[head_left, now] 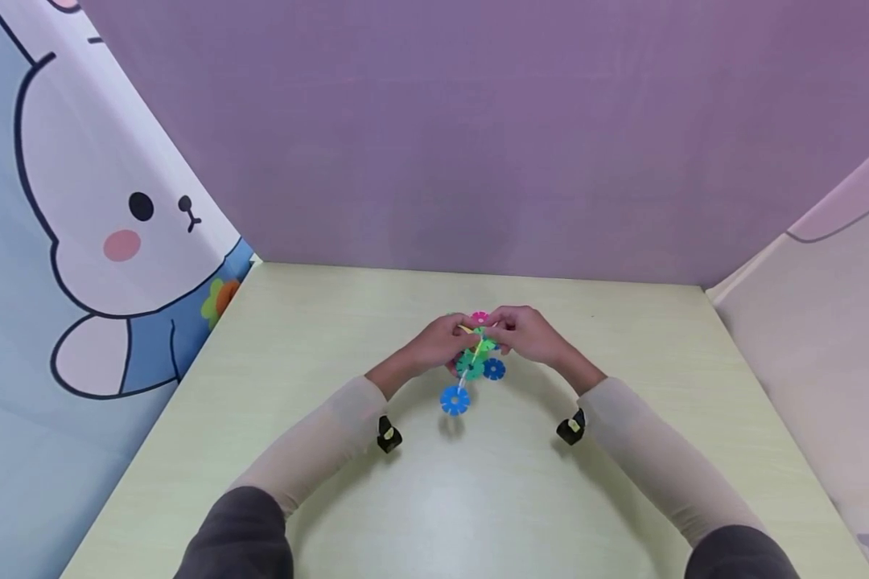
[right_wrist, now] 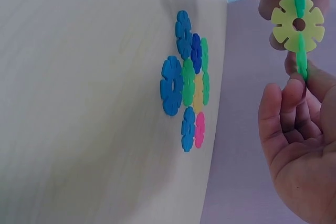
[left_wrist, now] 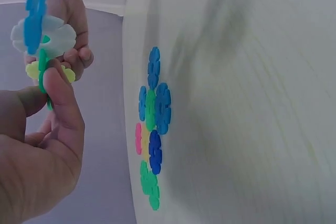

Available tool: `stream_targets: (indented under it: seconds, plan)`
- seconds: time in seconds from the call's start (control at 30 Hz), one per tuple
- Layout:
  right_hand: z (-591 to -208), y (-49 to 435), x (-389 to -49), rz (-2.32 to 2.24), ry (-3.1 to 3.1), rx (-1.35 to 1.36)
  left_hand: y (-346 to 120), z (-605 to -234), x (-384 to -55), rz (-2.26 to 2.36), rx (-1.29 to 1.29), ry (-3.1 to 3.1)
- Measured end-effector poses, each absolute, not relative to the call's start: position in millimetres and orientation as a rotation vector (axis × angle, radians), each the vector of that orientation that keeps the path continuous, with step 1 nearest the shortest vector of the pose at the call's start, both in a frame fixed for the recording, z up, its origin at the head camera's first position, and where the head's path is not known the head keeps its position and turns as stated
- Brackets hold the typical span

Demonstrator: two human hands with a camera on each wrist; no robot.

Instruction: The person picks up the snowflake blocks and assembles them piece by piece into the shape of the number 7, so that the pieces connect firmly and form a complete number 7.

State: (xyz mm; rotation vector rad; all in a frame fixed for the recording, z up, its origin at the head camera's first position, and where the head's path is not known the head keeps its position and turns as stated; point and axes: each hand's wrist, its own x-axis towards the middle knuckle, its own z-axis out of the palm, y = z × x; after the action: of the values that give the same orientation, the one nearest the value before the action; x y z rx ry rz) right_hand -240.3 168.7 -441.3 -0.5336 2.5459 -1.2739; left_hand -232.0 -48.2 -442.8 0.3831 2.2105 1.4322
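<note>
My left hand and right hand meet above the table, working on a chain of interlocked snowflake discs. The chain has a blue disc at its near end, then a white disc, a green disc and a yellow disc, with another green disc beyond. In the left wrist view, my left thumb and finger pinch the green disc between the white and yellow ones. My right fingertips pinch the far green disc in the right wrist view. The chain is held clear of the table.
Loose snowflake discs lie grouped on the table under the hands: several blue, green, one pink and one yellow. A purple panel stands behind, with a rabbit-printed cloth on the left.
</note>
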Motion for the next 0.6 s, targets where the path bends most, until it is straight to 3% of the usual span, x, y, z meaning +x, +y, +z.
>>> stream_targets:
  seconds: [0.6]
  plan:
    - [-451, 179, -241, -1.069, 2.648, -0.577, -68, -446, -237, 1.461, 0.213, 2.202]
